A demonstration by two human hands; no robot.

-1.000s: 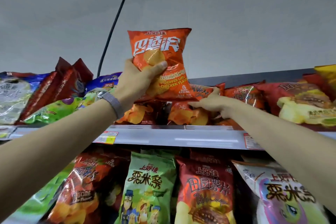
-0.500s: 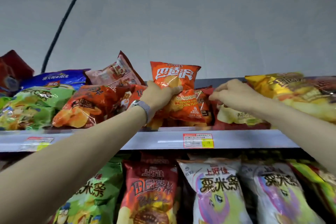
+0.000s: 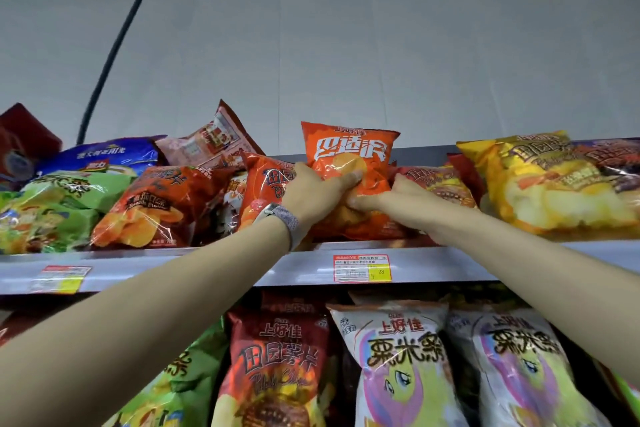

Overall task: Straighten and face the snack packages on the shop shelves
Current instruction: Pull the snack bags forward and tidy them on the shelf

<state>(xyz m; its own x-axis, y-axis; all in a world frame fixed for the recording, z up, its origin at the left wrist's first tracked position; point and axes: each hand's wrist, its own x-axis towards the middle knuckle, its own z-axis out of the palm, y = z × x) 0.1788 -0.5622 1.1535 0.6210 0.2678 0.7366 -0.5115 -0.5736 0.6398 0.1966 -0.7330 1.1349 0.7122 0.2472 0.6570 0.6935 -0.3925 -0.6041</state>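
**Upright bag on a crowded top shelf**

The orange bag (image 3: 349,156) stands upright on the top shelf (image 3: 207,265), in the middle of the row, with its front toward the aisle. The left hand (image 3: 313,189) grips its left side, with the thumb pressed on the front. The right hand (image 3: 391,199) has curled fingers at the lower right part and, as far as I can see from here, pinches the same bag.

The danger is in the neighbours. The bags around it lie slanted and loose, so nothing firm supports it. If both hands let go together, it can tip forward over the edge. The yellow bag (image 3: 554,184) lies flat at the front edge, close beside the right forearm. A careless pull back of that arm could drag it off. A hard squeeze could also break the chips inside.

The orange bag has large white characters across its upper part. The price label (image 3: 362,269) on the shelf edge shows 28 on its yellow corner, but the other lines are too small to read. On the shelf below, the red bag (image 3: 277,367) reads 上好佳 and 田园薯片. The white bag (image 3: 401,367) with a cartoon pony reads 上好佳 and 粟米条.
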